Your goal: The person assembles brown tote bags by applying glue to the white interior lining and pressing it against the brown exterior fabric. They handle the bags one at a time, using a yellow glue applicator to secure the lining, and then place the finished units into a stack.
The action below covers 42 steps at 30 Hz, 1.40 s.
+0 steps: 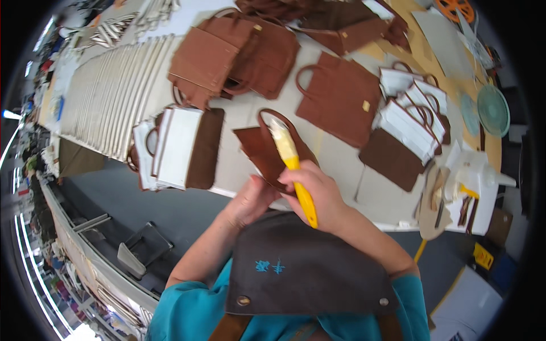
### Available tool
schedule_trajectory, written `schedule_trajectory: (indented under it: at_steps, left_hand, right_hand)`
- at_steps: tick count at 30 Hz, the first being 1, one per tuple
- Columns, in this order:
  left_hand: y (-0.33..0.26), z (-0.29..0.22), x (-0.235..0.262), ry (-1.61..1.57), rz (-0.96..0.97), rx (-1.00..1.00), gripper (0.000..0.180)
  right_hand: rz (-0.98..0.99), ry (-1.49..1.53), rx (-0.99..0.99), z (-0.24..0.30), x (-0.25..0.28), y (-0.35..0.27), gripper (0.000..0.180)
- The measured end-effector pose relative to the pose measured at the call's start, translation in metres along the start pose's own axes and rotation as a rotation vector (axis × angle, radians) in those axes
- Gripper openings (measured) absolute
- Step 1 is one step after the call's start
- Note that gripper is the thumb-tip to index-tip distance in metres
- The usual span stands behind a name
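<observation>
My right hand (321, 190) is closed around the yellow handle of a brush (305, 199). The brush tilts up and away, its pale bristles smeared with something white. Behind the bristles is a brown leather bag panel (259, 148) with a looped handle, held up at the near edge of the table. My left hand (253, 200) grips the panel's lower edge, its fingers partly hidden behind it. The right fingers also lie against that lower edge. A dark apron (313, 250) hangs just below both hands.
Brown bag panels with handles (341, 96) lie across the grey-white table (244, 108). White-backed pieces are stacked at left (179, 148) and right (406, 128). A row of pale strips (114, 91) covers the far left. A white jug-like container (472, 176) stands at right. A chair (142, 253) is below left.
</observation>
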<state>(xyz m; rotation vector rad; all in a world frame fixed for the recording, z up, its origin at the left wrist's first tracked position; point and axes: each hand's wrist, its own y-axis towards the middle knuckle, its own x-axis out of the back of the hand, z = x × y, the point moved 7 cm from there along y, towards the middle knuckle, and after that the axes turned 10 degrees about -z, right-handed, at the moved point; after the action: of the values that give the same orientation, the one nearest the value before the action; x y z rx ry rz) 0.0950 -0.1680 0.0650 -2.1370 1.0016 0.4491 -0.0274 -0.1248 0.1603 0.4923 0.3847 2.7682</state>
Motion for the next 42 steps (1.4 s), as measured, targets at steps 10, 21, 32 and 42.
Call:
schedule_trajectory:
  at_steps: [10, 21, 32, 42]
  left_hand:
    - [0.022, -0.034, -0.029, 0.239, 0.097, -0.066, 0.102]
    - [0.053, -0.016, -0.002, 0.466, 0.008, -0.023, 0.081]
    - [0.105, 0.027, 0.072, -0.008, -0.170, 0.023, 0.085]
    - [0.106, 0.030, 0.078, -0.242, -0.144, 0.097, 0.077]
  right_hand:
    - [-0.218, -0.110, -0.010, -0.010, 0.056, 0.021, 0.046]
    - [-0.330, -0.048, -0.015, 0.002, 0.086, 0.051, 0.044]
    - [-0.260, 0.097, -0.012, 0.014, 0.078, 0.066, 0.047]
    - [0.033, 0.116, -0.029, 0.019, 0.058, 0.046, 0.043]
